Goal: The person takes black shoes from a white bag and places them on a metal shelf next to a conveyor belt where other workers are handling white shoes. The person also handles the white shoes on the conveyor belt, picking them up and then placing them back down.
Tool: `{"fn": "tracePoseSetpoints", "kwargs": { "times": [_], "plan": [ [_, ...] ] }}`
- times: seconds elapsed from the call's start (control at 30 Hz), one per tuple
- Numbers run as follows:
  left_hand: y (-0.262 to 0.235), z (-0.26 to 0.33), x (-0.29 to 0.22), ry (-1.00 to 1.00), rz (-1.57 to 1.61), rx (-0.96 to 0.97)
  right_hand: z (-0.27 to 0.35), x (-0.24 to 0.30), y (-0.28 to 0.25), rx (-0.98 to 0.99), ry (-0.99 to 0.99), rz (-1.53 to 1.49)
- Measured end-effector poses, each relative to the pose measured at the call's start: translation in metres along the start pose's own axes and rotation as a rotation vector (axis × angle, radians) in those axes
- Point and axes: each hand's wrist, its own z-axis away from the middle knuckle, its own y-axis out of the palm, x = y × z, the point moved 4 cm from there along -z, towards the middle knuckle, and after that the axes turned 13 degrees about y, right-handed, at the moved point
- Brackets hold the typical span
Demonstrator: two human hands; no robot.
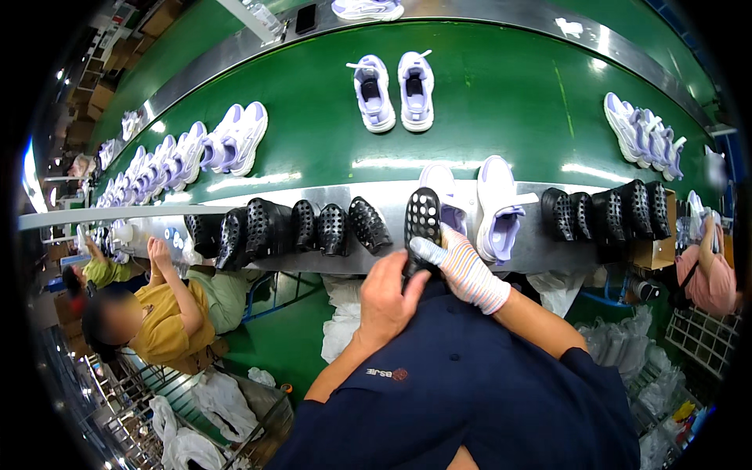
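Both of my hands are on a black perforated plastic shoe tree, held upright at the near edge of the bench. My bare left hand pinches its lower end. My right hand, in a striped knit glove, grips its side with the thumb across the front. Just behind it stands a white and lilac sneaker, partly hidden by the shoe tree and glove. Its mate stands to the right, toe pointing away, with a pale tab sticking out of the collar.
More black shoe trees line the metal ledge on the left, and others the right. The green belt carries a sneaker pair and sneaker rows. A person in yellow sits left; one in pink is right.
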Motion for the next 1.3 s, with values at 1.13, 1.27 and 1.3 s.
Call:
{"fn": "tracePoseSetpoints", "kwargs": {
  "times": [1.13,1.27,1.3],
  "plan": [
    [0.135,-0.061,0.073,-0.038,0.304,0.393,0.024,0.003,-0.054,-0.712,0.229,1.348],
    [0.142,-0.06,0.085,-0.091,0.346,0.279,-0.037,-0.048,-0.057,-0.9,0.077,1.356],
    [0.138,-0.06,0.09,-0.117,0.356,0.289,-0.032,-0.051,-0.052,-0.939,0.021,1.407]
  ]
}}
